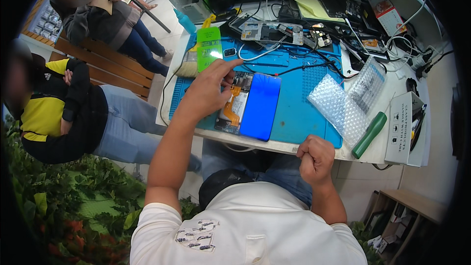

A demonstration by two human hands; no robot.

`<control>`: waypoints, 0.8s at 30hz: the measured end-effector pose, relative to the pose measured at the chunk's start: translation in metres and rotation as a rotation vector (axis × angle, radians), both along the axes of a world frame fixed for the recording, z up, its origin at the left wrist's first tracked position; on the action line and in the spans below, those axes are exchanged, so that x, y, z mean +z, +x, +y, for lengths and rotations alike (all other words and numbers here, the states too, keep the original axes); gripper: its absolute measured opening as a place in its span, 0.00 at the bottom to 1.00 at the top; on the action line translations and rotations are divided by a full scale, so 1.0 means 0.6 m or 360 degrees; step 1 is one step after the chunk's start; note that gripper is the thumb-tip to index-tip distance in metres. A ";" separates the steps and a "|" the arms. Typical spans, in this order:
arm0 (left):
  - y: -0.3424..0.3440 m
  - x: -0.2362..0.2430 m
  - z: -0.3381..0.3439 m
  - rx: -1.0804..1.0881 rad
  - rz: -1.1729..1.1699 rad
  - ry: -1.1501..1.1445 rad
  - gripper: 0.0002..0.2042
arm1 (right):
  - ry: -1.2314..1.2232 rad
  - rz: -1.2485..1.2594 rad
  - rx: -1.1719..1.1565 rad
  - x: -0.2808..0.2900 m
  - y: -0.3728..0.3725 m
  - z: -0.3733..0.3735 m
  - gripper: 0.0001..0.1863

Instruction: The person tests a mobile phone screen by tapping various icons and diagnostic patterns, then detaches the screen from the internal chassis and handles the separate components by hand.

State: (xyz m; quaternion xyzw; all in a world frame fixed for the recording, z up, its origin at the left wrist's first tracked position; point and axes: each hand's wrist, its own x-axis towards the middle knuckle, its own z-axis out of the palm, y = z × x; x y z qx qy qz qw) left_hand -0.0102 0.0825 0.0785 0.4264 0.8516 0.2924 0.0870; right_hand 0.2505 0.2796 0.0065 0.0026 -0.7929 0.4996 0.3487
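Fingers (306, 148) of the right hand (316, 161) curl together at the near edge of the blue mat (297, 110); left of the mat's middle lies an opened phone (229, 112), its lit blue screen (261, 105) alongside; over it bends the left hand (208, 88), grip apart or together I cannot tell; toward the mat's far edge lie phone parts (252, 32)

A slatted wooden bench (113, 68) stands left on pale floor (360, 179), with seemingly wooden shelving (417, 205) lower right.
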 end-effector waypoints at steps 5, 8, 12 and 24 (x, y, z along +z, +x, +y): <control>0.007 0.006 0.005 -0.0006 0.0079 -0.0054 0.34 | -0.0007 -0.0017 -0.0023 -0.003 0.001 -0.003 0.09; 0.012 0.005 0.005 -0.0020 0.0125 -0.0054 0.34 | -0.0004 -0.0017 -0.0022 -0.001 0.001 -0.002 0.09; 0.014 0.004 0.008 -0.0007 0.0133 -0.0070 0.34 | 0.0015 0.0004 -0.0022 -0.002 0.000 -0.001 0.09; -0.019 0.011 0.026 0.0053 -0.0025 -0.0244 0.14 | -0.0005 0.0000 -0.0019 -0.001 0.002 -0.002 0.09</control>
